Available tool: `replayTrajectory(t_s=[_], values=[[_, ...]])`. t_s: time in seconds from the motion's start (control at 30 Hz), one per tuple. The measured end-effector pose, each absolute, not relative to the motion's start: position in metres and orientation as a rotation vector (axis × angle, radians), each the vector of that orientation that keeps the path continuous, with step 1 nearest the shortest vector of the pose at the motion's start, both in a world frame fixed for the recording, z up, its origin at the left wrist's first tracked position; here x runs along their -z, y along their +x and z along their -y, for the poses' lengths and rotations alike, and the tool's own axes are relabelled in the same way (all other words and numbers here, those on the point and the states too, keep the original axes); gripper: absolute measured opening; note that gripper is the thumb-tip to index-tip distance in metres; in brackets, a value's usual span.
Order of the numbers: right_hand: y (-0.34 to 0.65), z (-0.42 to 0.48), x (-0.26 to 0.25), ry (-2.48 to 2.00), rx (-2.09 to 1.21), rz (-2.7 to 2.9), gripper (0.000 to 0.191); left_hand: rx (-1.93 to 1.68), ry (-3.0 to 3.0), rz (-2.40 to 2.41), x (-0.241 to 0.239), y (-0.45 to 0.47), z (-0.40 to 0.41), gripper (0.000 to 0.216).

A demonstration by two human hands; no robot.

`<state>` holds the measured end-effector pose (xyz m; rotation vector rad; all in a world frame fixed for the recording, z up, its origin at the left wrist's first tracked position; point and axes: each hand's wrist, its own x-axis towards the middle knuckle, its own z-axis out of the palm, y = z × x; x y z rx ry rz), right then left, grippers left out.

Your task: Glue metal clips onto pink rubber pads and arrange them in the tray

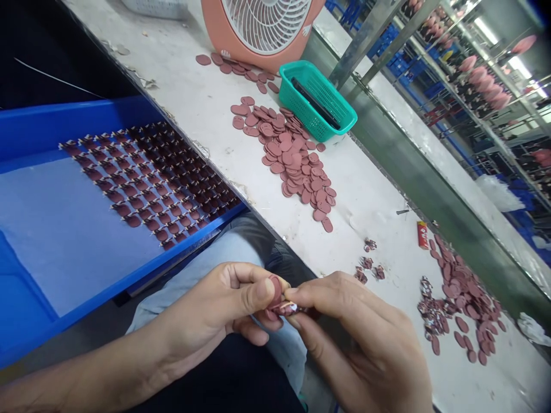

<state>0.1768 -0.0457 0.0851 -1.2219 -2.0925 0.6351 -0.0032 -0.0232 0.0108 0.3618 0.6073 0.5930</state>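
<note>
My left hand [210,321] and my right hand [357,338] meet above my lap, with their fingertips pinching a mauve oval disc [275,291]. A small patterned metallic-looking part [284,308] sits against the disc, partly hidden by my fingers. Beyond my right hand lie several small finished-looking pieces [367,267] on the white table [379,218]. Further right is a mixed heap of mauve discs and patterned parts [462,304]. A larger pile of mauve discs [288,155] lies up the table. To my left, a blue tray [129,269] holds dense rows of dark mauve pieces [150,178].
A teal plastic basket [317,100] holding a black object and a peach-coloured desk fan [262,26] stand at the table's far end. A red lighter [423,235] lies near the right heap. Shelves with pink items [484,80] stand beyond the table.
</note>
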Motion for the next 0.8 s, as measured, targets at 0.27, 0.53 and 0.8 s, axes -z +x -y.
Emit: replayTrajectory(t_s=[0.27, 0.53, 0.8], values=[[0.1785, 0.0485, -0.0827, -1.228, -0.633, 2.073, 0.018, -0.607, 0.384, -0.62, -0.015, -0.0007, 0.0225, 0.035], [0.179, 0.0484, -0.0818, -1.205, -0.607, 2.081, 0.02, -0.632, 0.39, -0.637, -0.0179, 0.0002, 0.0236, 0.027], [0.1787, 0.0488, -0.0836, -1.191, -0.604, 2.052, 0.023, -0.58, 0.401, -0.655, -0.0162, 0.0038, 0.0215, 0.036]])
